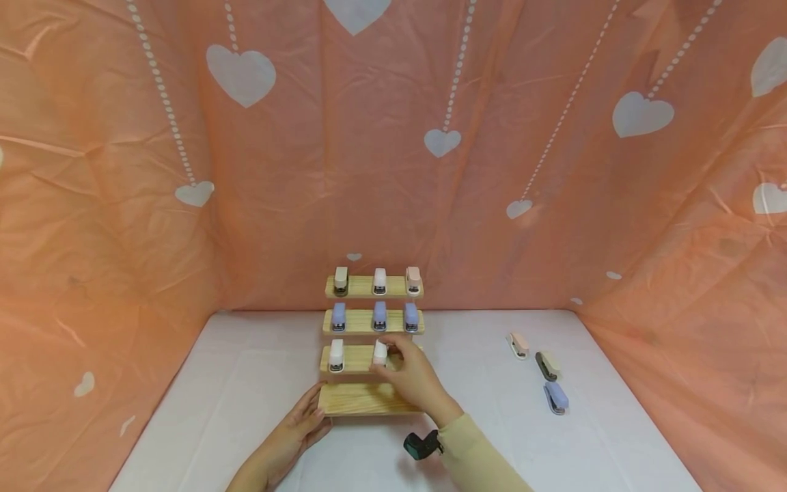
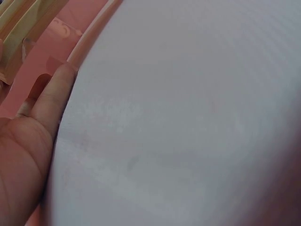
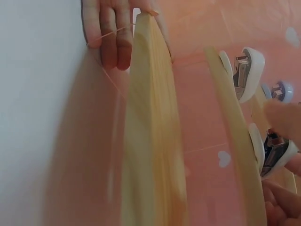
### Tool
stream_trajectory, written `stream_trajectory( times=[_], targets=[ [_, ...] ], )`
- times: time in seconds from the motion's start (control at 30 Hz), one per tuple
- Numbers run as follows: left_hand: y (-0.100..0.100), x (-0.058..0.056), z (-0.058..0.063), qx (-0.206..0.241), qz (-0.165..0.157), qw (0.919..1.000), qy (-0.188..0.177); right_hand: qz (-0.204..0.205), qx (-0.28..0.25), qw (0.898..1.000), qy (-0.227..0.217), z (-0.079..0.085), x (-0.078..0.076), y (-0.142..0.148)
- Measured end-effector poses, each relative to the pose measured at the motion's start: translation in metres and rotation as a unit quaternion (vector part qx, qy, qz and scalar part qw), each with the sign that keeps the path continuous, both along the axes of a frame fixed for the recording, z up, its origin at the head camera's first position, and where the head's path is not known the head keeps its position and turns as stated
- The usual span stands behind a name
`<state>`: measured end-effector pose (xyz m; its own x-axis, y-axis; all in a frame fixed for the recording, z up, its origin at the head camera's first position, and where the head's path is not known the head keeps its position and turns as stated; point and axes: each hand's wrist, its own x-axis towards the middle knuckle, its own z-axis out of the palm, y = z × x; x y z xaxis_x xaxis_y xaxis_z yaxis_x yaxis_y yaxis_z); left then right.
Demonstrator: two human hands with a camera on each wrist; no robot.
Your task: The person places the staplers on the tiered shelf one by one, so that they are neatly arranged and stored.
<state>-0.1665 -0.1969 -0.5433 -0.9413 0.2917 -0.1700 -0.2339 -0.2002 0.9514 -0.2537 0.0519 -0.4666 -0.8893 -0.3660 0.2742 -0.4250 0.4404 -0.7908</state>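
A tiered wooden stand [image 1: 363,400] with clear side panels bears mini staplers on its shelves. My left hand [image 1: 300,424] holds the left end of its lowest board; in the right wrist view the left fingers [image 3: 108,37] lie under that board. With thumb and fingers, my right hand [image 1: 417,379] pinches a white mini stapler [image 1: 380,353] at the middle of the second shelf from the bottom. Up close, that stapler's base is right at the shelf edge. To its left stands another white stapler [image 1: 336,355]. The left wrist view shows mostly tablecloth beside the left hand [image 2: 28,150].
Three purple staplers, one of them the middle purple stapler [image 1: 380,316], stand on the shelf above. The top shelf holds a cream stapler [image 1: 341,280], a white one and a pink one. On the white table at right lie a pink stapler [image 1: 518,345], a cream-and-dark stapler [image 1: 548,365] and a purple stapler [image 1: 556,398].
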Motion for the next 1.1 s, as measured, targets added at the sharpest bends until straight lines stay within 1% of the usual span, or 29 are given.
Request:
stream_trajectory(
  times=[0.1,0.23,0.33,0.43,0.7,0.97,1.1],
  targets=[
    [0.000,0.000,0.001,0.000,0.000,1.0000,-0.001,0.004,0.023,1.000,0.017,0.000,0.001,0.001],
    [0.000,0.000,0.002,0.003,0.002,1.0000,0.000,-0.011,0.053,0.998,0.035,0.000,0.002,0.003],
    [0.000,0.000,0.002,0.004,0.001,1.0000,-0.002,-0.019,0.063,0.997,0.041,0.000,0.002,0.003],
    [0.001,0.000,0.002,0.005,0.000,1.0000,-0.007,-0.018,0.067,0.997,0.041,0.000,0.001,0.003],
    [0.001,0.001,0.003,0.004,-0.001,1.0000,0.000,-0.007,0.062,0.997,0.037,0.000,-0.001,0.004],
    [0.001,0.001,0.003,0.006,-0.003,1.0000,0.000,-0.008,0.060,0.998,0.034,0.001,0.001,0.005],
    [0.001,0.001,0.003,0.008,-0.006,1.0000,0.000,0.000,0.051,0.998,0.021,0.003,0.005,0.011]
  ],
)
